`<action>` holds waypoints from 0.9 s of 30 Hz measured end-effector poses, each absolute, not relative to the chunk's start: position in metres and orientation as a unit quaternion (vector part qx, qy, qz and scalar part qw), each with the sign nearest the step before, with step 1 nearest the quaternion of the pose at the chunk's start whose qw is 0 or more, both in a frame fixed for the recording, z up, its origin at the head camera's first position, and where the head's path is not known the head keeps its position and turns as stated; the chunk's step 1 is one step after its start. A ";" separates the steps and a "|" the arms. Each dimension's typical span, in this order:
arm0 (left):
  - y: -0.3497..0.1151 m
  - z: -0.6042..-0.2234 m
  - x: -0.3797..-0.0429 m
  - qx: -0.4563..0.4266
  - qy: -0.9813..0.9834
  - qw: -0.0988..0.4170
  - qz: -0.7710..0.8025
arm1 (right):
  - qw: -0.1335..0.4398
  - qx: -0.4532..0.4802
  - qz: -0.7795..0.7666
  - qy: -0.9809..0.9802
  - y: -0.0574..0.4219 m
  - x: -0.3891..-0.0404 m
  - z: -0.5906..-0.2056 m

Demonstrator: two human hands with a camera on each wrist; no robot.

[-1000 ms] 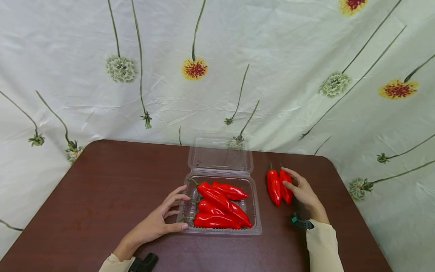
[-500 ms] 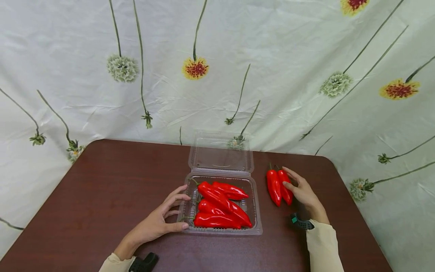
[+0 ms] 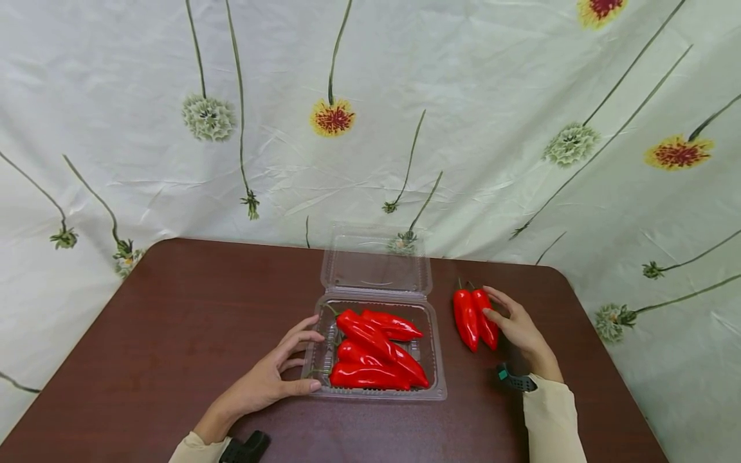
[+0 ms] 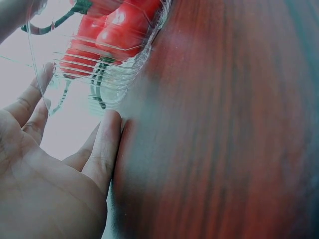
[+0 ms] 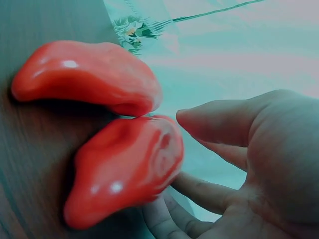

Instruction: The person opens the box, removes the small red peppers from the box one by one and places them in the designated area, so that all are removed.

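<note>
A clear plastic clamshell container [image 3: 441, 379] lies with its lid [image 3: 376, 267] swung back. Several red peppers [image 3: 370, 376] with green stems are inside it, one slanting across the others. My left hand [image 3: 263, 379] rests at the container's left side, its fingers spread along the wall and the thumb at the near corner. To the right of the container, two red peppers [image 3: 466, 321] lie side by side on the table. My right hand [image 3: 521, 331] is at the outer pepper [image 5: 127, 167], fingers along its far side. In the right wrist view the thumb is slightly apart from it.
A dark brown wooden table [image 3: 202, 308] with rounded far corners carries everything. Behind it hangs a white cloth [image 3: 278, 77] printed with flowers; the container lid reaches the table's far edge.
The outer pepper's stem end has shifted left, closer to the pepper beside it, with my right hand at it. My left hand and the container have stayed put.
</note>
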State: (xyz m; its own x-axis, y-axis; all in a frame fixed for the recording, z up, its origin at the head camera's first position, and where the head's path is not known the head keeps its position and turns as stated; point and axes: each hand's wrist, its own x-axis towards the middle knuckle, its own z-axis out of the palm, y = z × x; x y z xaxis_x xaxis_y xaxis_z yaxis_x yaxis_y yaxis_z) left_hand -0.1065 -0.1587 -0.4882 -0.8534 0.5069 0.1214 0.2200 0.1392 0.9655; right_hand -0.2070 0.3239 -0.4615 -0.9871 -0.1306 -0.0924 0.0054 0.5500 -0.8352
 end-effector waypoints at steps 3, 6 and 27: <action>-0.159 -0.489 -0.106 0.242 0.747 0.121 0.608 | 0.070 -0.035 -0.476 0.876 0.325 -0.205 -0.457; -0.159 -0.489 -0.106 0.241 0.748 0.123 0.606 | 0.066 -0.037 -0.477 0.876 0.325 -0.203 -0.453; -0.159 -0.488 -0.106 0.246 0.744 0.119 0.610 | 0.037 -0.076 -0.463 0.882 0.305 -0.196 -0.427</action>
